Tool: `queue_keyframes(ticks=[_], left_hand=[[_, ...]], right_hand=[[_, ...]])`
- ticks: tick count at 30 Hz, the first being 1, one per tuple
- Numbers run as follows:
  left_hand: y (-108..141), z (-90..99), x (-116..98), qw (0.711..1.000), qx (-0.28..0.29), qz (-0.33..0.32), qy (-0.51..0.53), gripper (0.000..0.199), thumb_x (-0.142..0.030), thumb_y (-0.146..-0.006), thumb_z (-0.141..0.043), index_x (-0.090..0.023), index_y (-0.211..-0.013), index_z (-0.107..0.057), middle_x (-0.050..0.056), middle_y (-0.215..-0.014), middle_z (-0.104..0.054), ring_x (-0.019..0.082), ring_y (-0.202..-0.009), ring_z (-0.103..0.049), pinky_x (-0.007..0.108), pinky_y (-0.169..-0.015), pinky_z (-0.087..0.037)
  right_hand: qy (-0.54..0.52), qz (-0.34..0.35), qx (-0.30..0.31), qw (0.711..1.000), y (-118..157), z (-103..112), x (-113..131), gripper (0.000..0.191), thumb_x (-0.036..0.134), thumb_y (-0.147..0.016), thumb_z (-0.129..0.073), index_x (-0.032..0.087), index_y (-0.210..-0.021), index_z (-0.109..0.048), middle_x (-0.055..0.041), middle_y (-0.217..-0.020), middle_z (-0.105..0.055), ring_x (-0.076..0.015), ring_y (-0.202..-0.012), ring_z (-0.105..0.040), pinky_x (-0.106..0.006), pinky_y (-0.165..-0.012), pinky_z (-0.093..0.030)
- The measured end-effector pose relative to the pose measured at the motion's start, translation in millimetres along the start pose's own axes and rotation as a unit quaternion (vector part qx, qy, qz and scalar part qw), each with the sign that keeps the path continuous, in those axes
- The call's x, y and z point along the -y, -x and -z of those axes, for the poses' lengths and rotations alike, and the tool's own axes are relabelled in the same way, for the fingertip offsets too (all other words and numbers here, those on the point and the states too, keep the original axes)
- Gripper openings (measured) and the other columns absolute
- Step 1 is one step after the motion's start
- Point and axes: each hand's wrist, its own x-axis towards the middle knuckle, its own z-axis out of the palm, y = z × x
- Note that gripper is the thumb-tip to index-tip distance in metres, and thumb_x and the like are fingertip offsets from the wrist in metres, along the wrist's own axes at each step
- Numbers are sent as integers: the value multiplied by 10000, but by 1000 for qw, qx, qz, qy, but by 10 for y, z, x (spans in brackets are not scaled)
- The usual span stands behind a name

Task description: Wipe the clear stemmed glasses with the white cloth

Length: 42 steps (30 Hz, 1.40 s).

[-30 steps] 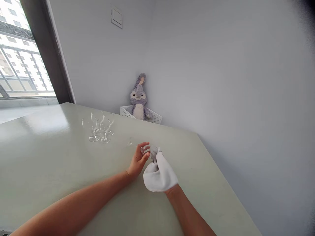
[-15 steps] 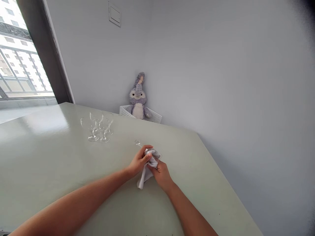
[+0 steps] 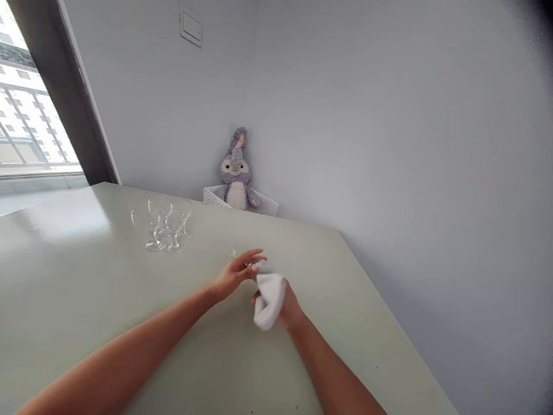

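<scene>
My left hand point(image 3: 235, 276) is closed around a clear stemmed glass point(image 3: 233, 252) that lies tilted on its side. The foot of this glass pokes out beyond my fingers, and its bowl is mostly hidden by the hand and the cloth. A white cloth point(image 3: 270, 297) hangs bunched and slightly blurred from my right hand point(image 3: 291, 306), whose fingers are largely covered by it. The cloth is just to the right of the glass; whether they touch I cannot tell.
Several clear stemmed glasses point(image 3: 175, 246) stand upright in a cluster on the pale green table point(image 3: 207, 357), to the left. Behind the table's far edge, a purple plush rabbit point(image 3: 236, 193) sits in a white perforated basket point(image 3: 270, 207). Walls close off the back and right.
My right hand has drawn the cloth back from the glass, and it now hangs in a loop toward me. My left hand's fingers have straightened somewhat. The view has turned slightly right.
</scene>
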Motion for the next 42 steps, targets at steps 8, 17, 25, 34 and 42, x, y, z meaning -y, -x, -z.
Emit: queue_keyframes(ticks=[8, 17, 25, 34, 42], left_hand=[[-29, -8, 152, 996, -21, 79, 29, 485, -496, -797, -450, -210, -1187, -494, 52, -910, -597, 172, -810, -552, 301, -708, -441], [-31, 32, 88, 997, -16, 12, -70, 501, -455, -760, -530, -196, -1187, -490, 5, -739, -566, 135, -686, -527, 285, -677, -446], [-6, -48, 189, 996, -25, 0, -87, 468, -458, -805, -458, -221, -1209, -467, 57, -1026, -579, 188, -913, -526, 303, -794, -415], [-10, 32, 92, 999, 5, 24, -46, 523, -433, -765, -534, -196, -1224, -457, 29, -773, -588, 171, -767, -553, 302, -724, -440], [-5, 153, 76, 850, -118, -109, -502, 371, -438, -825, -409, -249, -1086, -595, 83, -837, -641, 244, -874, -526, 398, -856, -329]], right_hand=[[115, 47, -43, 991, 5, -34, -8, 221, 368, -706, -584, 198, -841, -629, -36, -770, -642, -188, -709, -563, -293, -668, -418], [21, -3, -13, 1000, 33, -20, 69, 276, 399, -666, -614, 190, -845, -637, -34, -703, -637, -184, -640, -547, -294, -604, -413], [-45, 2, -91, 995, -28, -62, -43, 306, 411, -693, -616, 175, -889, -627, -32, -772, -643, -183, -695, -562, -279, -628, -424], [146, 80, -32, 986, 20, 9, -8, 235, 333, -707, -602, 214, -906, -641, -33, -866, -647, -202, -801, -555, -309, -726, -416], [33, 10, -103, 994, -148, 113, -127, 286, 380, -659, -642, 169, -852, -640, -21, -767, -650, -176, -697, -560, -288, -662, -429]])
